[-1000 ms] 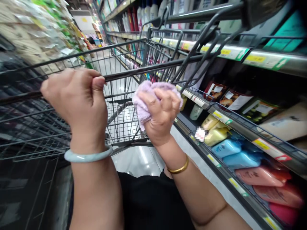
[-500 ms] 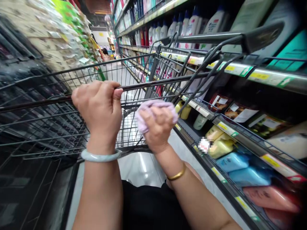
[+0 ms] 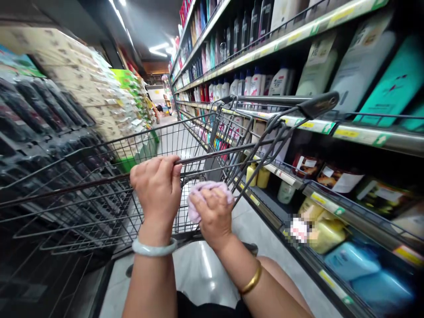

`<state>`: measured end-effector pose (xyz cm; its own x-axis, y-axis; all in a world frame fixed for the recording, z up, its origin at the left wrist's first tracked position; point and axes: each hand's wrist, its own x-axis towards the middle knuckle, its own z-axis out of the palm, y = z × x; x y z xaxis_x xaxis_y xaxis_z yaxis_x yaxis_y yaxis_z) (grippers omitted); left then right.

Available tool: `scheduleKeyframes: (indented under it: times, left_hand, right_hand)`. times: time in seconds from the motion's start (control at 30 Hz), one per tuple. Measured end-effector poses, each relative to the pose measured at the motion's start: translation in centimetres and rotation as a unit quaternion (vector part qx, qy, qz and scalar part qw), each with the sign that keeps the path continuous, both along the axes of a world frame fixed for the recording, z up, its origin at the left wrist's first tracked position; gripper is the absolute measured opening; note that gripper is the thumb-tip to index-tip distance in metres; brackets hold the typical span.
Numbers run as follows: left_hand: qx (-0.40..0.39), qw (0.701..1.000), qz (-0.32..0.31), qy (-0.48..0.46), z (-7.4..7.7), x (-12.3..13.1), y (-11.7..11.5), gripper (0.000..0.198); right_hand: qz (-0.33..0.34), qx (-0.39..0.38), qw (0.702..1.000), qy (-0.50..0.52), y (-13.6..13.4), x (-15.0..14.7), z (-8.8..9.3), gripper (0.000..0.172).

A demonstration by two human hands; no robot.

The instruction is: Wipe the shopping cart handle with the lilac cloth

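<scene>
Fingers of left hand (image 3: 158,187) wrap the cart bar (image 3: 99,182); right hand (image 3: 213,216) is fisted around a lilac cloth (image 3: 206,191).

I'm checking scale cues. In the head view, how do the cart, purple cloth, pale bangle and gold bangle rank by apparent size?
1. cart
2. purple cloth, partly covered by fingers
3. pale bangle
4. gold bangle, unsure because the wrist hides much of it
</scene>
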<state>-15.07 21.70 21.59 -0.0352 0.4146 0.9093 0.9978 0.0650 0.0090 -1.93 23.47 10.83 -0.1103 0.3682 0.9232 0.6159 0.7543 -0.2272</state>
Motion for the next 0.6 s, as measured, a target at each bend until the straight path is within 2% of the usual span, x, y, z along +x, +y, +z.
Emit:
scheduleKeyframes:
  times: [0.07, 0.13, 0.2, 0.3, 0.4, 0.5, 0.57, 0.6]
  left_hand:
    - [-0.006, 1.000, 0.001, 0.000, 0.0, 0.0, -0.1, 0.030]
    - [-0.012, 1.000, 0.003, 0.005, 0.0, 0.0, -0.3, 0.029]
    - [-0.013, 1.000, 0.006, 0.011, -0.1, 0.1, -0.4, 0.029]
    - [-0.010, 1.000, 0.010, 0.022, -0.3, 0.1, -0.2, 0.032]
    - [-0.019, 0.999, 0.015, 0.022, -0.1, -0.1, -0.1, 0.038]
    - [-0.030, 0.999, -0.018, 0.016, -0.1, -0.2, -0.8, 0.047]
    - [-0.037, 0.996, -0.079, 0.005, -0.7, 0.2, -2.0, 0.056]
    - [-0.050, 0.992, -0.118, -0.002, -1.3, 0.6, -2.6, 0.060]
  right_hand:
    - [0.022, -0.035, 0.998, -0.050, -0.4, -0.5, -0.8, 0.021]
    - [0.060, -0.069, 0.994, -0.056, -0.8, -0.3, -0.7, 0.022]
    - [0.073, -0.055, 0.996, -0.013, -0.8, 0.5, 0.3, 0.026]
    - [0.042, -0.003, 0.997, 0.067, -0.1, 1.5, 1.4, 0.030]
    - [0.050, 0.001, 0.998, 0.039, 0.3, 1.2, 1.1, 0.031]
    - [0.150, -0.083, 0.985, 0.021, -0.2, 0.5, 1.1, 0.030]
    - [0.242, -0.168, 0.950, 0.102, -0.5, 0.4, 1.9, 0.029]
    - [0.289, -0.216, 0.917, 0.167, -0.6, 0.5, 2.5, 0.029]
